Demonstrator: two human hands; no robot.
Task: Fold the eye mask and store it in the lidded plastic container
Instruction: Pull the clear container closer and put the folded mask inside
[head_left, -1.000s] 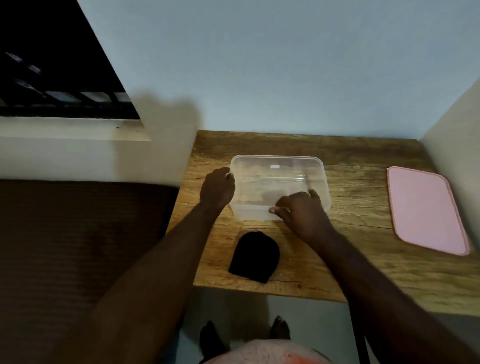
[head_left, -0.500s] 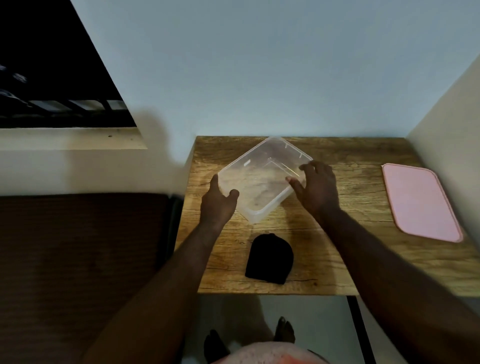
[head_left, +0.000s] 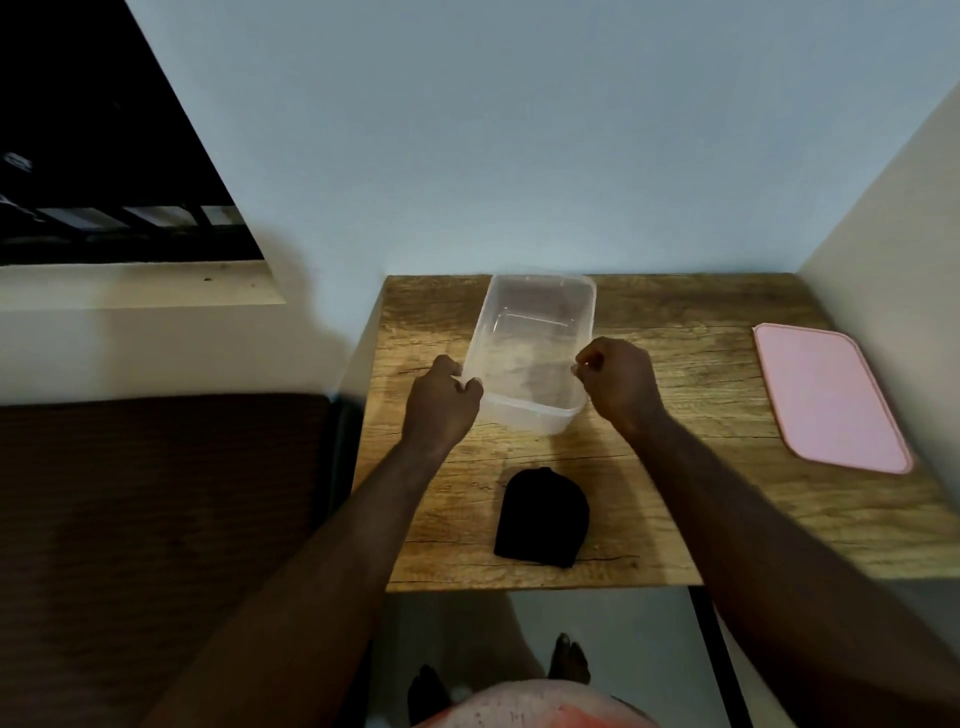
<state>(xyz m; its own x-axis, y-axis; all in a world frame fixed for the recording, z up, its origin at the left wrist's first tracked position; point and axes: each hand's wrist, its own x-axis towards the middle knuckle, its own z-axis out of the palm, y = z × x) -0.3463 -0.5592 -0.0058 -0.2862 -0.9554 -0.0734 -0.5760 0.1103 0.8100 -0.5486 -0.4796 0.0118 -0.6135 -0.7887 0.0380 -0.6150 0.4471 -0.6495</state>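
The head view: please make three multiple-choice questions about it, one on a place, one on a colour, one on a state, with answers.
1. Where does the eye mask lie?
A. inside the container
B. on the table, nearer the person than the container
C. on the lid

2. What colour is the lid?
A. pink
B. green
C. black

3. What state is the container in?
A. closed
B. open and empty
C. open with the mask inside

Answers: 1 B, the mask rests on the wooden table by its front edge. 2 A, the lid at the right is pink. 3 B, the clear container shows nothing inside; its lid lies apart.
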